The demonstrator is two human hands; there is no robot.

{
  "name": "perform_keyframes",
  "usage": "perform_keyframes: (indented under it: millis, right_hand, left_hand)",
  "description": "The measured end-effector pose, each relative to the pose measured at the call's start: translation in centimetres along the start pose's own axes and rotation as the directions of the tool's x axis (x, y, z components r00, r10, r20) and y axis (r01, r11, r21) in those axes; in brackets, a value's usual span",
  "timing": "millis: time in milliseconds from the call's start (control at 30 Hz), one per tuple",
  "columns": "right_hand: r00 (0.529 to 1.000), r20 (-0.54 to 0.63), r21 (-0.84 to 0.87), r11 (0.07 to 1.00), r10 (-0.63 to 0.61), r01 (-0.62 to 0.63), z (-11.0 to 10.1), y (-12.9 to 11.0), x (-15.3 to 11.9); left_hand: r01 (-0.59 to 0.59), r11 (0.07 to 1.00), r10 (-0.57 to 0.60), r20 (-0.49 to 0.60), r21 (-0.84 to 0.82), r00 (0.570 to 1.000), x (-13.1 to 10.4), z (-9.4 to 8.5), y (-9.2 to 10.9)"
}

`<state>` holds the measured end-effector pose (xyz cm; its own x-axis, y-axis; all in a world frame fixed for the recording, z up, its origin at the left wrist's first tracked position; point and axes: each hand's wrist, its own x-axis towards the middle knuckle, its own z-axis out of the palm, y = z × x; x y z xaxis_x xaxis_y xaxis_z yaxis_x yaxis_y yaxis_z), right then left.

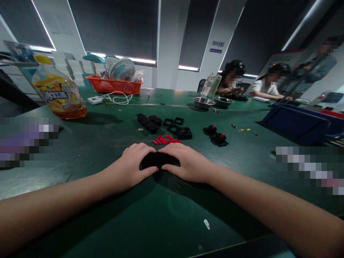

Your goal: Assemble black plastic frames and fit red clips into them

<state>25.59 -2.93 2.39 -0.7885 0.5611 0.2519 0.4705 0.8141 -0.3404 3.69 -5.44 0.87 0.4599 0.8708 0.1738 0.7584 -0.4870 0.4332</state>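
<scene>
Fingers of the left hand (134,163) and right hand (192,163) pinch a black thing (149,161), red sticks (160,140) and black frames (185,137) lie loose around twelve o'clock, and two black bits (221,141) at two o'clock have red tops (223,135).

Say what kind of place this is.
Probably a workshop or assembly room: a long green worktable, small black and red parts grouped on it, and other people seated at its far side.
</scene>
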Motion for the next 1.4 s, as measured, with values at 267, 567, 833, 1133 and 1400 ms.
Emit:
perform_keyframes:
  millis: [267,567,833,1133,1400]
  right_hand:
    - [1.000,0.017,-0.003,1.000,0.020,-0.020,-0.03,0.01,0.01]
    - [0.999,0.014,0.010,1.000,0.029,-0.029,-0.21,-0.20,0.08]
    - [0.999,0.024,0.010,1.000,0.029,-0.029,-0.11,-0.12,0.08]
    - [1.000,0.011,0.019,1.000,0.020,-0.020,-0.06,-0.06,0.06]
    - [1.000,0.014,-0.012,1.000,0.022,-0.021,0.00,0.05,0.09]
  left_hand:
    - [-0.013,1.000,0.013,-0.001,0.002,1.000,0.07,-0.09,0.09]
    - [-0.018,1.000,0.018,-0.009,0.024,1.000,0.03,0.07,-0.23]
    - [-0.009,1.000,0.009,-0.001,0.017,1.000,0.04,0.05,-0.15]
    - [-0.017,1.000,0.017,-0.008,0.016,1.000,0.03,0.02,-0.20]
    - [-0.016,1.000,0.016,-0.015,0.002,1.000,0.00,0.03,-0.20]
